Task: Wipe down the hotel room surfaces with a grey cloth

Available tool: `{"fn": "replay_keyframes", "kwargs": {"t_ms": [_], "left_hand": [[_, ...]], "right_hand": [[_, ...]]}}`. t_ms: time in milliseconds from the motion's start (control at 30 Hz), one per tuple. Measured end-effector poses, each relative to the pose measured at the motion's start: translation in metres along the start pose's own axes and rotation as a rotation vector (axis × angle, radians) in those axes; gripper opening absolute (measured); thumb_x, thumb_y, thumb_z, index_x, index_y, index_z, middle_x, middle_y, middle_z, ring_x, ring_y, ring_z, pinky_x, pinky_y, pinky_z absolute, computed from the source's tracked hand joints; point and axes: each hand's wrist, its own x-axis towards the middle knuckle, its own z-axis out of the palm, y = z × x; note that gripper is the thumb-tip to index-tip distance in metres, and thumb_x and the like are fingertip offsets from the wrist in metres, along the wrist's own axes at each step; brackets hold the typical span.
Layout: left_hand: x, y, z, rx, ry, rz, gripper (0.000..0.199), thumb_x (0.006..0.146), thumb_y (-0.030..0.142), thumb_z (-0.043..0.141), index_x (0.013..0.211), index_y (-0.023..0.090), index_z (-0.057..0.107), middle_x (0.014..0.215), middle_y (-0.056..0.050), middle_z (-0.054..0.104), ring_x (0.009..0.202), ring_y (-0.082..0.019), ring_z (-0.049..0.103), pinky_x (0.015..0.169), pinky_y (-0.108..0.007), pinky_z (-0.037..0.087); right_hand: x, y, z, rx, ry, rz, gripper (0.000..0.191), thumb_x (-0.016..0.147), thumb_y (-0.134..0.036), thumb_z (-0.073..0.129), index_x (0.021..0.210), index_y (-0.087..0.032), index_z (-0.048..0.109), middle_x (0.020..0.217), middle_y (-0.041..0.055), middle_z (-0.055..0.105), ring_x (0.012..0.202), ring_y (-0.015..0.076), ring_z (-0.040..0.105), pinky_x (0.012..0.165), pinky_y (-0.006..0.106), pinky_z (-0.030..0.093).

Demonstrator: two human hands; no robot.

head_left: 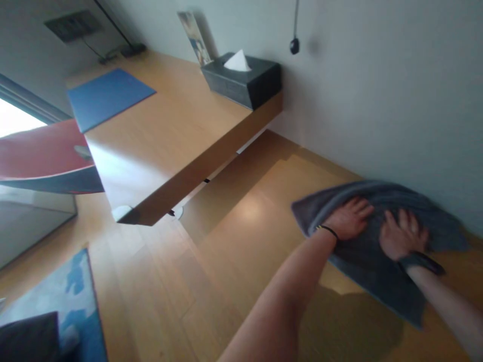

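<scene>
A dark grey towel (381, 271) lies spread and partly folded on the wooden floor, close against the wall. My left hand (350, 218), with a thin dark band at the wrist, presses flat on its upper part with the fingers stretched out. Just to the right, my right hand (403, 234), wearing a dark wristband, also rests palm down on the cloth, its fingers spread. Both palms touch the towel, and neither hand grasps it. The floor under the towel is hidden.
A wooden desk (181, 115) stands to the left, its corner jutting out. On it are a black tissue box (245, 80) and a blue mat (109, 98). A red chair (45, 151) is beyond it. A blue patterned rug (71, 286) lies lower left. The wall (388, 95) borders the right.
</scene>
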Motion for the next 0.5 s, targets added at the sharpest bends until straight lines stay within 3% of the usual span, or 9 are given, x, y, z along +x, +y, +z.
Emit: {"fn": "replay_keyframes", "kwargs": {"t_ms": [67, 133, 167, 200, 267, 300, 367, 433, 500], "left_hand": [[-0.074, -0.118, -0.024, -0.069, 0.048, -0.345, 0.053, 0.099, 0.035, 0.038, 0.147, 0.013, 0.038, 0.155, -0.009, 0.035, 0.146, -0.024, 0.026, 0.122, -0.04, 0.021], [-0.169, -0.196, -0.045, -0.065, 0.108, -0.694, 0.055, 0.098, 0.035, 0.041, 0.149, 0.016, 0.035, 0.157, -0.009, 0.031, 0.147, -0.028, 0.021, 0.121, -0.047, 0.023], [-0.22, -0.216, -0.052, -0.027, 0.135, -0.846, 0.056, 0.097, 0.035, 0.042, 0.149, 0.016, 0.035, 0.157, -0.01, 0.029, 0.147, -0.03, 0.021, 0.121, -0.05, 0.023], [-0.269, -0.223, -0.056, 0.018, 0.151, -0.97, 0.057, 0.096, 0.034, 0.042, 0.149, 0.015, 0.035, 0.158, -0.011, 0.029, 0.147, -0.03, 0.021, 0.12, -0.05, 0.023], [-0.354, -0.2, -0.055, 0.102, 0.153, -1.145, 0.057, 0.095, 0.03, 0.039, 0.148, 0.01, 0.035, 0.156, -0.015, 0.03, 0.147, -0.031, 0.022, 0.119, -0.053, 0.024], [-0.386, -0.174, -0.049, 0.12, 0.15, -1.178, 0.055, 0.095, 0.027, 0.037, 0.146, 0.009, 0.038, 0.156, -0.016, 0.03, 0.148, -0.031, 0.019, 0.119, -0.053, 0.024], [-0.425, -0.105, -0.029, 0.102, 0.177, -1.155, 0.055, 0.093, 0.021, 0.033, 0.147, 0.01, 0.036, 0.157, -0.015, 0.028, 0.15, -0.03, 0.011, 0.118, -0.053, 0.028], [-0.432, -0.026, -0.005, 0.055, 0.205, -1.115, 0.062, 0.092, 0.022, 0.039, 0.152, 0.016, 0.028, 0.158, -0.014, 0.027, 0.149, -0.031, 0.011, 0.112, -0.052, 0.039], [-0.415, 0.044, 0.014, 0.024, 0.209, -0.966, 0.066, 0.088, 0.022, 0.047, 0.151, 0.027, 0.03, 0.147, -0.013, 0.046, 0.143, -0.035, 0.031, 0.1, -0.056, 0.048]], "right_hand": [[0.055, -0.139, 0.012, 0.058, -0.05, -0.188, 0.052, 0.098, -0.026, 0.023, 0.141, -0.008, 0.046, 0.151, 0.0235, 0.03, 0.141, 0.0406, 0.022, 0.109, 0.07, 0.017], [0.072, -0.277, 0.025, 0.104, -0.091, -0.405, 0.049, 0.098, -0.027, 0.032, 0.146, -0.017, 0.041, 0.155, 0.0178, 0.026, 0.144, 0.0363, 0.017, 0.113, 0.066, 0.012], [0.065, -0.336, 0.031, 0.13, -0.116, -0.521, 0.05, 0.097, -0.027, 0.036, 0.146, -0.019, 0.04, 0.156, 0.0159, 0.025, 0.145, 0.0346, 0.015, 0.114, 0.064, 0.01], [0.048, -0.386, 0.035, 0.156, -0.147, -0.632, 0.05, 0.096, -0.027, 0.039, 0.146, -0.02, 0.04, 0.157, 0.0153, 0.024, 0.146, 0.0333, 0.014, 0.115, 0.063, 0.009], [-0.008, -0.444, 0.041, 0.211, -0.217, -0.836, 0.05, 0.097, -0.032, 0.042, 0.146, -0.02, 0.041, 0.157, 0.0124, 0.024, 0.147, 0.0287, 0.012, 0.117, 0.059, 0.009], [-0.042, -0.452, 0.043, 0.232, -0.252, -0.897, 0.048, 0.098, -0.032, 0.039, 0.144, -0.019, 0.044, 0.157, 0.0103, 0.024, 0.147, 0.0264, 0.012, 0.118, 0.057, 0.014], [-0.11, -0.429, 0.045, 0.253, -0.335, -0.96, 0.047, 0.098, -0.037, 0.039, 0.141, -0.021, 0.047, 0.155, 0.0065, 0.027, 0.145, 0.0244, 0.022, 0.111, 0.051, 0.036], [-0.168, -0.367, 0.044, 0.246, -0.403, -0.946, 0.049, 0.094, -0.031, 0.044, 0.142, -0.022, 0.047, 0.151, 0.0053, 0.035, 0.137, 0.0267, 0.038, 0.099, 0.049, 0.049], [-0.211, -0.29, 0.033, 0.343, -0.376, -0.739, 0.044, 0.09, -0.032, 0.048, 0.134, -0.037, 0.056, 0.142, 0.0003, 0.048, 0.125, 0.0279, 0.053, 0.094, 0.05, 0.053]]}}
